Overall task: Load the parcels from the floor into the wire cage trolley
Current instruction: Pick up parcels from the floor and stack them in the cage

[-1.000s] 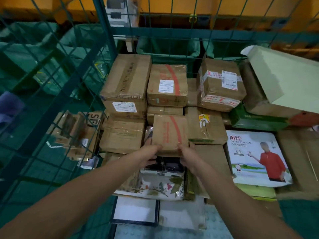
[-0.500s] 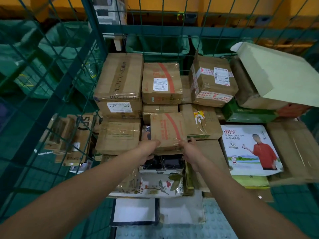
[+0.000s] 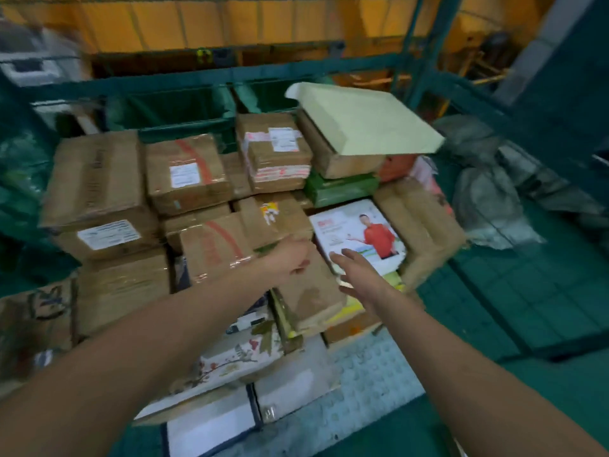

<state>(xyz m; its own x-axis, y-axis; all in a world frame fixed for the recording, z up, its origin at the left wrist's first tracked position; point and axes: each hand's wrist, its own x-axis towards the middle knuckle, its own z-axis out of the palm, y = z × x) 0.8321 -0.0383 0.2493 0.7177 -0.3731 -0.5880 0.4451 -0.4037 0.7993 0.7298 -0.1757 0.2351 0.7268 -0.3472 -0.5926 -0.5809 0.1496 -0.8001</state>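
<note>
Head view, hands: left hand [image 3: 290,260] reaches over the stack, fingers loosely curled, resting at the near right corner of the red-striped box [image 3: 214,247]; it grips nothing that can be made out. Right hand [image 3: 357,275] is spread flat with straight fingers, hovering over the near edge of the white printed carton [image 3: 357,237], holding nothing.

Head view, parcels: brown cardboard boxes are stacked in rows inside the wire cage trolley [image 3: 425,41]. The red-striped box sits on top in the middle row. The labelled box [image 3: 186,173] and the taped box [image 3: 275,153] stand behind it. A pale green flat box [image 3: 365,122] lies tilted on top at the rear right.

Head view, floor: grey bags [image 3: 487,192] lie outside the cage to the right; blurred, contents not identifiable.

Handling, red-striped box: judged light and stiff; the clear tape on its faces looks slick, so take it by two opposite side edges, palms pressed in.

Handling, white printed carton: judged heavier, as it looks like a drinks pack; lift from underneath at both short ends.

Handling, pale green flat box: overhangs its support and may slide if the stack is knocked.

Task state: the cage is well filled; no parcel is in hand.
</note>
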